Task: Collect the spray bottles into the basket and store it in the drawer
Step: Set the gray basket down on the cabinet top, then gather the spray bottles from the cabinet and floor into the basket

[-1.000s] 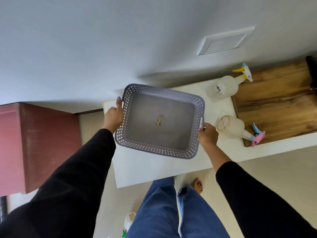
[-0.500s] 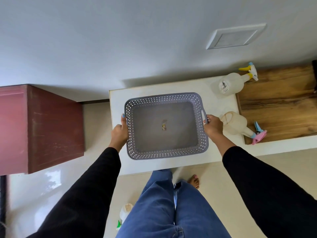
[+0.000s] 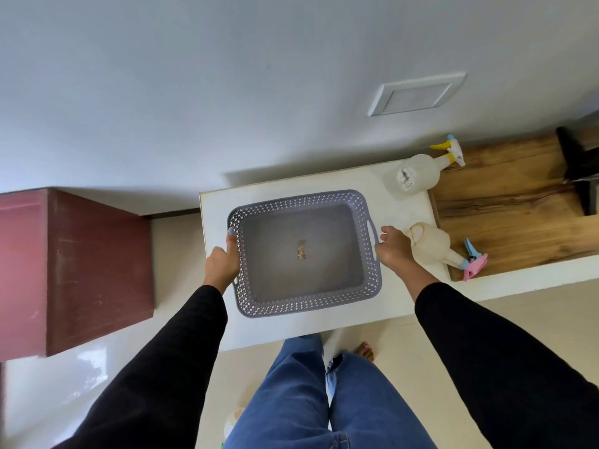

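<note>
Gripping basket [image 3: 304, 307] rim: left hand [image 3: 223, 264]

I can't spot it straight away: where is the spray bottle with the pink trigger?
In the head view it lies on its side at the right, the pink-trigger spray bottle straddling the white counter and wooden board, just beyond the right hand.

Pale wall [image 3: 227, 92], white counter [image 3: 291, 328], red cabinet [image 3: 81, 270], glossy floor [image 3: 64, 400]

Basket [image 3: 304, 306] on table [image 3: 324, 328], bottles [image 3: 431, 244] right.
</note>
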